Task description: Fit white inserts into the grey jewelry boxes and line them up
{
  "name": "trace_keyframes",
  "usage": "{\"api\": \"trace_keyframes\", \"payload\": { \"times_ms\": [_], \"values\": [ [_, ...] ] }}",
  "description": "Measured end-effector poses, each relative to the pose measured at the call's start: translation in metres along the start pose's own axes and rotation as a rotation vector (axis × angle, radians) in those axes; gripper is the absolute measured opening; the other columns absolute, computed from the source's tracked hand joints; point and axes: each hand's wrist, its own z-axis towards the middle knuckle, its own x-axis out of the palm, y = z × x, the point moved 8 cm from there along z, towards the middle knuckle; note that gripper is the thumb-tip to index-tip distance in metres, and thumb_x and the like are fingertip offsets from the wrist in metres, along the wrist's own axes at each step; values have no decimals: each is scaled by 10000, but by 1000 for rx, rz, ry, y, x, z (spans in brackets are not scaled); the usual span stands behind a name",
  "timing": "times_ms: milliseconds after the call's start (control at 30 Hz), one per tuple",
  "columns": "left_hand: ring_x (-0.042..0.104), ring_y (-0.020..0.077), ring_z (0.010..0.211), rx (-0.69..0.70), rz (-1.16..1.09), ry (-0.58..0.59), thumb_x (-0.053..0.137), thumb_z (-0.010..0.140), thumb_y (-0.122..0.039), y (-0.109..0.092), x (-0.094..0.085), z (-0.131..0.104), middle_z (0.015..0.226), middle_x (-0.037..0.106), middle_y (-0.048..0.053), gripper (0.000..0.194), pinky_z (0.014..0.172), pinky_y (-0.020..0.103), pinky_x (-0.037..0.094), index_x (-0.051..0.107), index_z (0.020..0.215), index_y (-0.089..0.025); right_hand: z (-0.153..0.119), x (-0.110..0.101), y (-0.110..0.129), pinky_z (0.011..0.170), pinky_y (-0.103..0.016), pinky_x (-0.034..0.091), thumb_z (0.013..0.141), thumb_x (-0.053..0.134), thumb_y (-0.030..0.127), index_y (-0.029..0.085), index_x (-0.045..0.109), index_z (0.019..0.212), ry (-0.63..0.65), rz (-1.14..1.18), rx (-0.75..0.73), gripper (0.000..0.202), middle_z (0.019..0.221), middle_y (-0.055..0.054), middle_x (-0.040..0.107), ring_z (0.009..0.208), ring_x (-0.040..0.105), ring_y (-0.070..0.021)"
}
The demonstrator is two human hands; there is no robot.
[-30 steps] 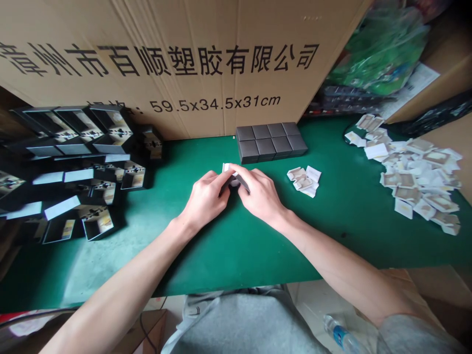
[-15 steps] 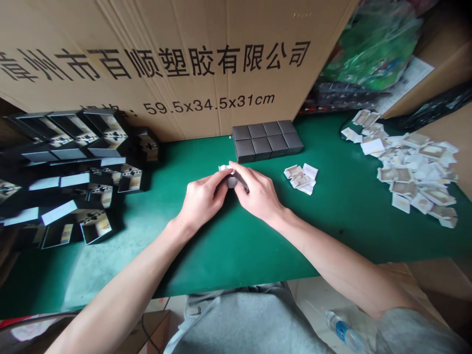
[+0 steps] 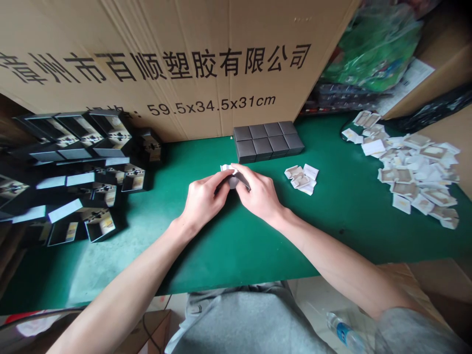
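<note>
Both my hands are wrapped round a small dark box [image 3: 233, 183] above the green table. My left hand [image 3: 203, 199] grips its left side, with the thumb near the front. On the other side my right hand [image 3: 260, 192] holds it, fingers bent over the top. A white folded insert [image 3: 226, 168] shows at the box's far edge, between the fingertips; how far inside it sits is hidden. Just behind stands a block of closed dark boxes [image 3: 268, 142] in two rows. A few loose white inserts [image 3: 303, 178] lie right of my right hand.
Open black boxes [image 3: 99, 223] with raised lids crowd the table's left end. A heap of white inserts [image 3: 420, 167] covers its right side. The large printed carton [image 3: 191, 29] walls off the back. Below the green table [image 3: 236, 250], a plastic bottle [image 3: 344, 332] lies at the right.
The view has shifted slightly, so everything appears a little further right. Both hands keep the same hold on the small dark box.
</note>
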Motion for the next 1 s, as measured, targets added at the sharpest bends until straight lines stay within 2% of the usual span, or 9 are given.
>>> {"api": "trace_keyframes", "payload": {
  "times_ms": [200,467,833,1000],
  "values": [
    [752,163,892,-7,-36,-24,508,935,-191,-2,-2,0,1124,778,57,343,824,237,571,717,1206,-203,1,0,1,1002,-334,580,931,468,132,232,591,1302,1,29,-7,404,1261,-41,722,1137,706,-196],
    [763,164,833,2,-14,-25,512,913,-154,-3,-3,0,1066,795,48,357,730,216,574,739,1185,-199,1,-3,4,927,-328,609,925,439,122,232,596,1303,8,-3,8,424,1255,-41,726,1098,726,-211],
    [751,144,788,-26,-39,-10,557,901,-194,-1,-4,1,1015,802,39,315,730,201,567,754,1147,-201,1,-1,3,958,-331,601,910,462,116,217,587,1338,11,19,2,457,1266,-54,719,1117,716,-210],
    [754,147,834,-13,-54,-11,582,916,-227,-2,-3,1,1042,798,46,304,794,208,575,744,1170,-197,1,-1,3,961,-332,599,904,485,118,242,593,1358,12,32,4,483,1236,-44,728,1095,715,-198]
  ]
}}
